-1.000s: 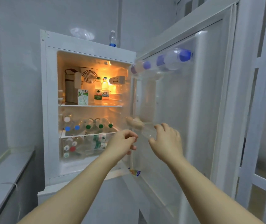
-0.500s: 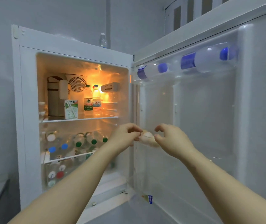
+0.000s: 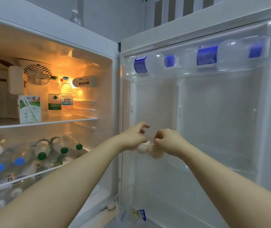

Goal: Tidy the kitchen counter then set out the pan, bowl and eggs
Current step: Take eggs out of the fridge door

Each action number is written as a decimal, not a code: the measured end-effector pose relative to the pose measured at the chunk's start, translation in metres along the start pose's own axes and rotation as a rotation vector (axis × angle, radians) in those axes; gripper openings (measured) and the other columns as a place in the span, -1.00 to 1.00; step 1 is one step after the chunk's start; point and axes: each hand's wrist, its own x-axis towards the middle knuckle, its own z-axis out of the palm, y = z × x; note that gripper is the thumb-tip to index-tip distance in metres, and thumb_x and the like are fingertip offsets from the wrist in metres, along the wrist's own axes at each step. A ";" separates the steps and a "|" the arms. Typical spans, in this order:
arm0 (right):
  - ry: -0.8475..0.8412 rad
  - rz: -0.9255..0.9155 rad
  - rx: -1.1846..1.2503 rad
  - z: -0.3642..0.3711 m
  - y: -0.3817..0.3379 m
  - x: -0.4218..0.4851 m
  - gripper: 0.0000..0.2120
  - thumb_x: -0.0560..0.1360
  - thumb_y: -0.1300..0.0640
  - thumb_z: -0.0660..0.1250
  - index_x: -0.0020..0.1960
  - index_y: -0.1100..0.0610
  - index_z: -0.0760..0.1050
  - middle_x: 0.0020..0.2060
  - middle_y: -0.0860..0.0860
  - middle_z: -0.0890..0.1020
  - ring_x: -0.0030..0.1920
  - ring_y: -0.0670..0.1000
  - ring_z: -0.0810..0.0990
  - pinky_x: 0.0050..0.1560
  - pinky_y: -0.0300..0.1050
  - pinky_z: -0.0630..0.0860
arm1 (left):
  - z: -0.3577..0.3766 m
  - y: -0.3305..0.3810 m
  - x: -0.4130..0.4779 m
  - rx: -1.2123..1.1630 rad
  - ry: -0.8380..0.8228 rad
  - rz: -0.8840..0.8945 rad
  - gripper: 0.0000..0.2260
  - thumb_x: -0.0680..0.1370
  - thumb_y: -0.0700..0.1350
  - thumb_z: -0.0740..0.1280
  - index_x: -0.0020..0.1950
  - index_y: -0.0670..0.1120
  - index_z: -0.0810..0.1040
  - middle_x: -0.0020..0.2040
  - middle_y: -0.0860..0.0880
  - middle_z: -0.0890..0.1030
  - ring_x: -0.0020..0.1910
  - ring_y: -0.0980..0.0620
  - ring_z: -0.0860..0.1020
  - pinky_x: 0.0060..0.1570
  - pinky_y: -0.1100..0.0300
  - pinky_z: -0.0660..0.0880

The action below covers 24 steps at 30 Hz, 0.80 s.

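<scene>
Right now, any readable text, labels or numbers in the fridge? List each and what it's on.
"农夫山泉": red characters on the green-label bottle, top shelf; the line beneath is blurred.
Blue-label bottle beside it: logo too blurred.
Carton: print too small.
Control box: dark strip unreadable.
Door bottles: blue labels, nothing legible.
Lying bottles, lower shelf: dark characters blurred.
No numbers readable.

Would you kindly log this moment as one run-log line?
step: fetch eggs | left hand: at eggs | right hand: at door shelf, grip unclear
</scene>
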 end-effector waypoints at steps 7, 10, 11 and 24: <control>-0.149 0.019 -0.064 -0.003 0.005 0.013 -0.73 0.50 0.10 0.19 0.11 0.10 0.57 0.04 0.06 0.63 0.07 0.09 0.57 0.17 -0.03 0.49 | -0.005 0.001 0.023 0.246 -0.155 -0.117 -0.63 0.57 -0.15 0.21 0.39 -0.03 0.34 0.35 -0.13 0.38 0.28 -0.10 0.39 0.25 0.08 0.36; -0.172 0.015 -0.159 -0.001 0.006 0.020 -0.74 0.51 0.04 0.15 0.07 0.08 0.55 0.01 0.05 0.62 0.05 0.09 0.55 0.16 -0.07 0.40 | -0.002 0.005 0.035 0.337 -0.211 -0.136 -0.62 0.58 -0.10 0.21 0.41 -0.01 0.32 0.37 -0.12 0.35 0.31 -0.10 0.36 0.26 0.09 0.33; -0.177 0.013 -0.182 0.000 0.007 0.021 -0.77 0.53 0.03 0.13 0.02 0.06 0.53 -0.03 0.05 0.60 0.02 0.09 0.53 0.17 -0.05 0.35 | -0.001 0.004 0.039 0.363 -0.221 -0.138 -0.62 0.58 -0.09 0.21 0.41 -0.01 0.32 0.37 -0.12 0.34 0.32 -0.10 0.35 0.26 0.10 0.32; -0.232 -0.030 -0.281 0.005 0.018 0.026 -0.75 0.58 0.02 -0.08 0.00 -0.02 0.36 0.00 0.02 0.52 0.01 0.05 0.41 0.24 0.04 0.11 | 0.004 0.017 0.057 0.559 -0.419 -0.163 -0.64 0.59 -0.03 0.16 0.40 0.05 0.33 0.23 -0.05 0.41 0.19 -0.07 0.41 0.10 0.13 0.33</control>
